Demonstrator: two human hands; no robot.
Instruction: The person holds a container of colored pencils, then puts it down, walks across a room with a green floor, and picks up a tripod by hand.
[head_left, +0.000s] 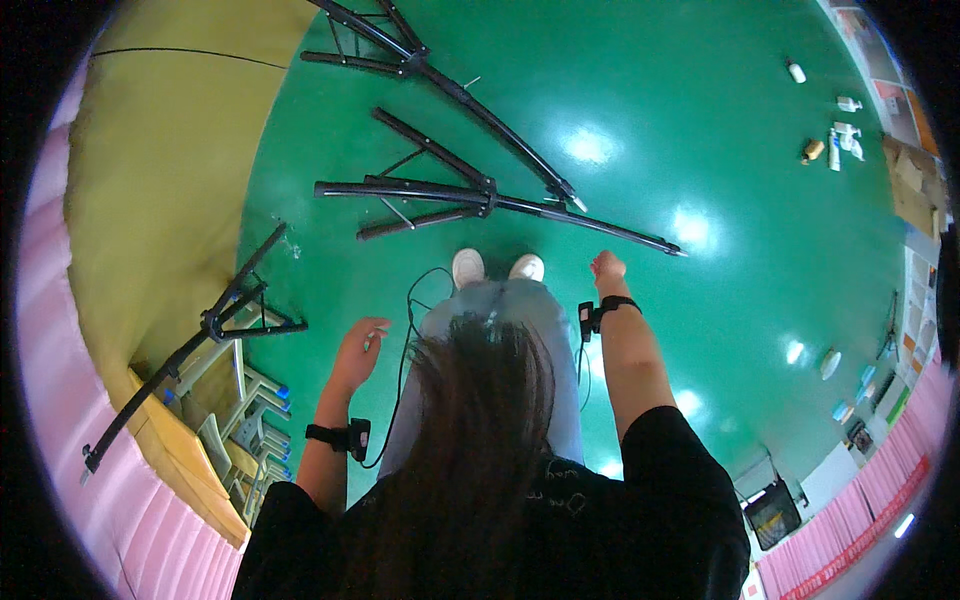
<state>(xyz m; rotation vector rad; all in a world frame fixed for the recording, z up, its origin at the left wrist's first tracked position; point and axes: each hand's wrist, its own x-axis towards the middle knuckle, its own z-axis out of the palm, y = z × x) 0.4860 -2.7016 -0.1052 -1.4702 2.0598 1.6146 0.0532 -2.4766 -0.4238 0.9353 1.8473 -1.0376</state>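
Observation:
Both my hands hang in the air over the green floor, one on each side of my legs. My left hand [361,352] has its fingers apart and holds nothing. The right hand [608,268] is curled closed, and no object shows in it. Just past my shoes lies a folding black tripod stand [487,196], its legs partly spread to the left and its pole toward the right; my right hand is nearest its pole end. Beyond it lies a second black tripod stand [460,95]. To the left is a third tripod stand [212,324], beside wooden furniture.
Cables hang from black wrist bands [352,437] past my legs. Several bottles [835,148] stand or lie at the far right. Stacked chairs [250,430] and a wooden tabletop [185,460] are at the left. Pink curtains [50,300] edge the room. A dark bag-like object [774,515] sits at the lower right.

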